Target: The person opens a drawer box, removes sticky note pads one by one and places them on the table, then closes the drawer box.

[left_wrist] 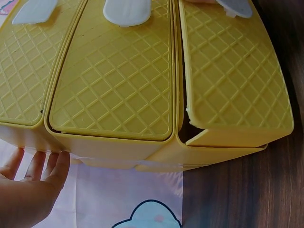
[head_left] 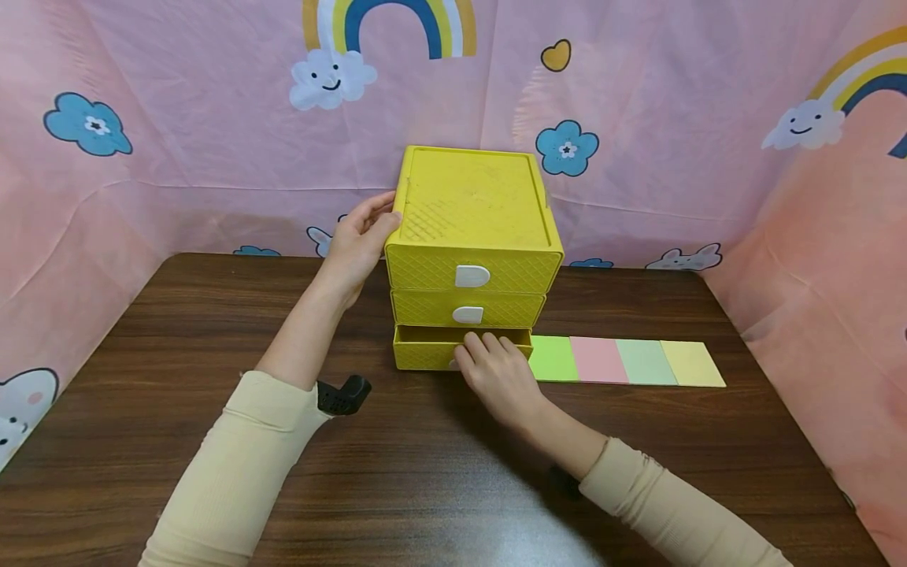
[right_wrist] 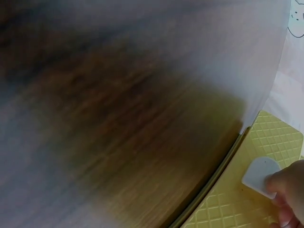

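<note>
A yellow three-tier drawer unit (head_left: 475, 197) with white handles stands on the table. Its bottom drawer (head_left: 423, 356) is pulled out a little, leaving a gap behind its front panel (left_wrist: 237, 76). The two drawers above sit closed. My left hand (head_left: 360, 246) rests against the unit's left side, fingers extended, fingertips touching the wall in the left wrist view. My right hand (head_left: 499, 378) grips the bottom drawer's front, fingers over its top edge. In the right wrist view the thumb presses on the white handle (right_wrist: 260, 175). Little of the drawer's inside shows behind the fingers.
A row of coloured paper squares (head_left: 598, 361), green, pink, mint and pale yellow, lies right of the unit on the dark wooden table (head_left: 212, 378). A pink printed cloth (head_left: 227, 102) hangs behind and at both sides.
</note>
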### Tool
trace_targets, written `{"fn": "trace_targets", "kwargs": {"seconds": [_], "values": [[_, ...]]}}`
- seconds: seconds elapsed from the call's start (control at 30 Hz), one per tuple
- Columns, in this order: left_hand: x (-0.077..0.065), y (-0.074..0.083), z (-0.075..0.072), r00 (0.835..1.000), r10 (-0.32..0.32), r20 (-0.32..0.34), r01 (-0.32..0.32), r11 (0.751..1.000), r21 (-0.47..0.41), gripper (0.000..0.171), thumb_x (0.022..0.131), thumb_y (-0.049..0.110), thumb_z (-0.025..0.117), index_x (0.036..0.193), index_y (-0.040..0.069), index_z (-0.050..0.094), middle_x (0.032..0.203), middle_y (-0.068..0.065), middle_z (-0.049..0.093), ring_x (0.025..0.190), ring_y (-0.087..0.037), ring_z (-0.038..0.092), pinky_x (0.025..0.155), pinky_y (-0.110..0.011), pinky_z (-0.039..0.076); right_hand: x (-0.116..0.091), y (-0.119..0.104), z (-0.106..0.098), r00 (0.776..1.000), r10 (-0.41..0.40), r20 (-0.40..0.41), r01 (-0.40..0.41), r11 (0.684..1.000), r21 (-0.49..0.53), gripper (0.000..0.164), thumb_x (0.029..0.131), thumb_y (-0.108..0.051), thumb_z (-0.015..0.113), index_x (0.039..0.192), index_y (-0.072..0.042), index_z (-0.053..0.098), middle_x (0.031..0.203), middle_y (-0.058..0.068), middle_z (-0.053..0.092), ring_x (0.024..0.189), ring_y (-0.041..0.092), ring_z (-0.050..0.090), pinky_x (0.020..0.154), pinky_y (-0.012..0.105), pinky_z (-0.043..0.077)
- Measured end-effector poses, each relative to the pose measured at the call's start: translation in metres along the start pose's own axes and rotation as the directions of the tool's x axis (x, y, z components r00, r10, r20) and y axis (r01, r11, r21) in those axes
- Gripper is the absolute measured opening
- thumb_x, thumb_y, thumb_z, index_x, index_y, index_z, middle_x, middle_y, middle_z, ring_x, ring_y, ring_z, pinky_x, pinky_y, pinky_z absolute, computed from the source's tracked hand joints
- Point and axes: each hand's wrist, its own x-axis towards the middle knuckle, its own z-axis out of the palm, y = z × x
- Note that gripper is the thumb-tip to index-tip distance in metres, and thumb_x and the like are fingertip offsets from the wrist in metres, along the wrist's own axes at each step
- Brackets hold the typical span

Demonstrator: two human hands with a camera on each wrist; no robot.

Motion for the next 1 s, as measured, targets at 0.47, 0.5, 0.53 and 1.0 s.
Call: {"fn": "trace_targets", "kwargs": {"seconds": [0.47, 0.5, 0.53, 1.0], "values": [[0.001, -0.001, -0.001, 1.0, 0.009, 0.008, -0.009, 1.0, 0.007, 0.046, 0.094, 0.025, 0.049, 0.138, 0.018, 0.042, 0.132, -0.007, 0.047, 0.104, -0.014, 0.051, 0.088, -0.028, 0.044, 0.004, 0.003, 0.009, 0.997, 0.042, 0.068, -0.042, 0.999, -0.005, 0.027, 0.095, -0.021, 0.047, 0.072, -0.01, 0.056, 0.072, 0.002, 0.051, 0.06, 0.019, 0.05, 0.049, 0.027, 0.038], [0.001, -0.001, -0.001, 1.0, 0.009, 0.009, -0.009, 1.0, 0.008, 0.046, 0.094, 0.025, 0.049, 0.139, 0.018, 0.042, 0.132, -0.007, 0.047, 0.104, -0.014, 0.051, 0.088, -0.028, 0.044, 0.004, 0.003, 0.009, 0.997, 0.042, 0.06, -0.042, 0.999, -0.003, 0.026, 0.095, -0.021, 0.048, 0.072, -0.01, 0.056, 0.071, 0.002, 0.051, 0.059, 0.019, 0.05, 0.049, 0.027, 0.038], [0.001, -0.001, -0.001, 1.0, 0.009, 0.01, -0.009, 1.0, 0.01, 0.046, 0.094, 0.025, 0.049, 0.139, 0.018, 0.042, 0.133, -0.007, 0.047, 0.104, -0.014, 0.051, 0.088, -0.028, 0.044, 0.004, 0.004, 0.01, 0.998, 0.041, 0.051, -0.041, 0.999, -0.003, 0.025, 0.094, -0.02, 0.049, 0.072, -0.01, 0.056, 0.071, 0.002, 0.051, 0.059, 0.019, 0.05, 0.049, 0.027, 0.038], [0.001, -0.001, -0.001, 1.0, 0.006, 0.009, -0.006, 1.0, 0.005, 0.045, 0.094, 0.025, 0.05, 0.138, 0.018, 0.042, 0.134, -0.006, 0.046, 0.104, -0.014, 0.051, 0.087, -0.027, 0.044, 0.005, 0.006, 0.018, 0.999, 0.014, 0.045, -0.012, 0.999, -0.043, 0.024, 0.092, -0.019, 0.051, 0.07, -0.01, 0.056, 0.07, 0.002, 0.051, 0.054, 0.017, 0.048, 0.046, 0.025, 0.037]]}}
